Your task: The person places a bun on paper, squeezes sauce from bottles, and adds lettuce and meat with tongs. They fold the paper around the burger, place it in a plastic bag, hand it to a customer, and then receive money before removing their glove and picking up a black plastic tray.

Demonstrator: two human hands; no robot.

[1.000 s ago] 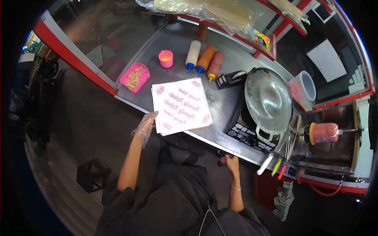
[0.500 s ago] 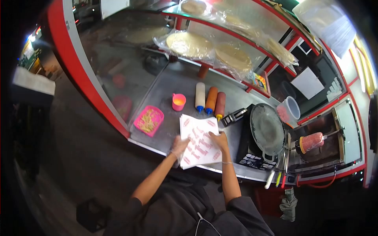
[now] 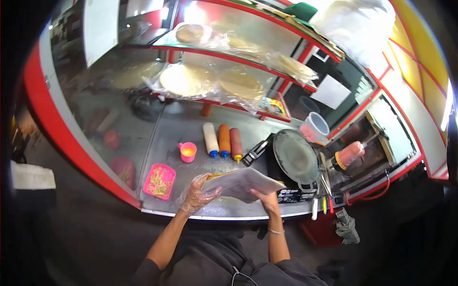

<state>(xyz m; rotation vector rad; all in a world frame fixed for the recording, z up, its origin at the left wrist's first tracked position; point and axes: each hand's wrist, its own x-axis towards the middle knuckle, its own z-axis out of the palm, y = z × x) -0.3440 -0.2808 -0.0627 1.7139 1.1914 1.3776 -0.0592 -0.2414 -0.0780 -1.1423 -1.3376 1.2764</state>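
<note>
My left hand (image 3: 200,194), in a clear plastic glove, grips the left end of a stack of wrapping paper (image 3: 243,183). At the right end my right hand (image 3: 268,200), with a band on its wrist, holds the stack with the thumb on the near face. The stack is tilted up above the counter's front edge, and a plain greyish side faces me. Left of it are a pink tray (image 3: 160,181) of pale strips and a pink cup (image 3: 188,152) with orange content. Just beyond lie a white sauce bottle (image 3: 210,138), an orange one (image 3: 224,139) and a red one (image 3: 235,142).
On the right are a round griddle pan (image 3: 296,157), black tongs (image 3: 257,150), several knives (image 3: 324,204) and a meat spit (image 3: 349,155). A clear tub (image 3: 315,126) stands behind the pan. Bagged flatbreads (image 3: 188,80) fill the shelf above.
The stack has turned from its red-printed face, held nearly flat, to a plain face tilted up. Both hands have moved with it, and the view has shifted.
</note>
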